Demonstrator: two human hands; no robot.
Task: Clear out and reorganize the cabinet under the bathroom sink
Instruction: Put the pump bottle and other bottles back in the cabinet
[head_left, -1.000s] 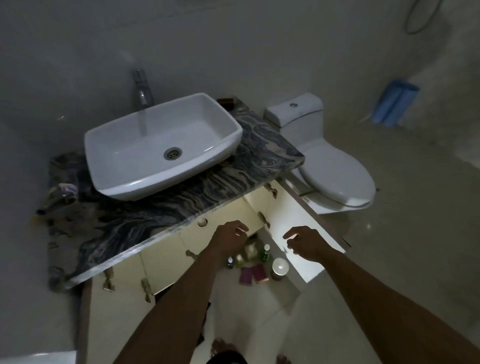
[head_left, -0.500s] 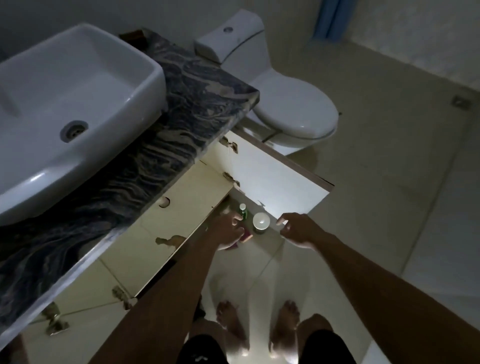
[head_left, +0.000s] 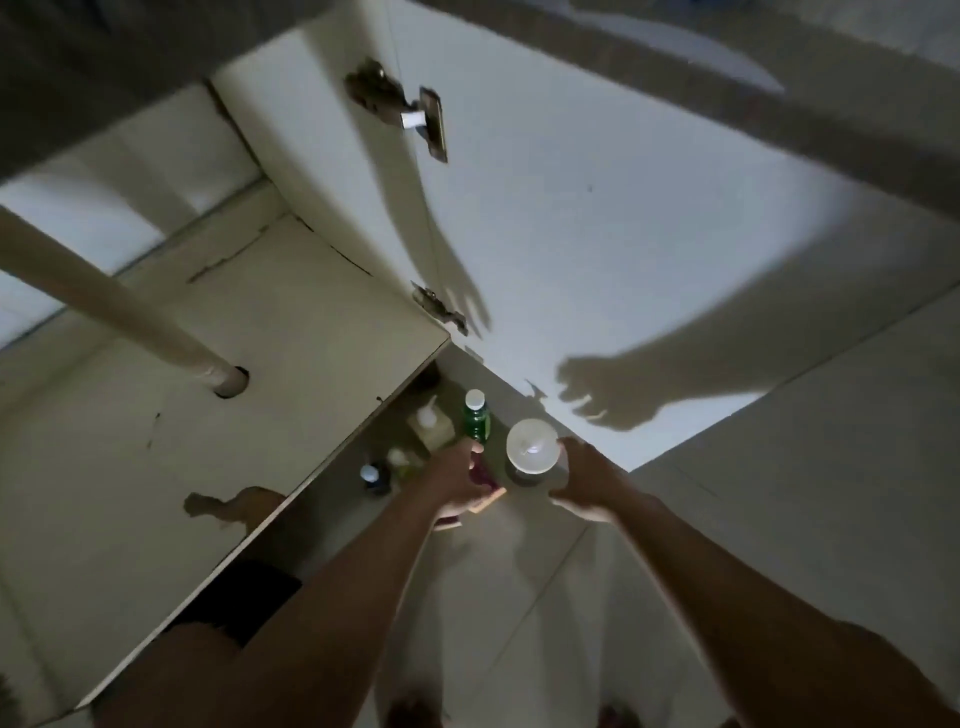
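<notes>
Reaching into the cabinet's bottom corner with both hands. Covering the maroon packs (head_left: 485, 480) with the left hand (head_left: 453, 483), fingers curled over them; cannot tell real grip from mere touch. Cupping the right hand (head_left: 587, 478) loosely against the side of the white-lidded tub (head_left: 531, 448), not closed round it. Just behind: green bottle (head_left: 475, 422) with white cap, pump bottle (head_left: 430, 422), yellowish bottle (head_left: 400, 461), small blue-capped bottle (head_left: 370, 475), all standing under the shelf (head_left: 234, 415) edge, beside the open door (head_left: 597, 234). Judging progress: barely started. Nothing visibly out on the floor (head_left: 805, 441); whole lot to pull, then sort and restock. No readable brands or labels; too dim and small.
</notes>
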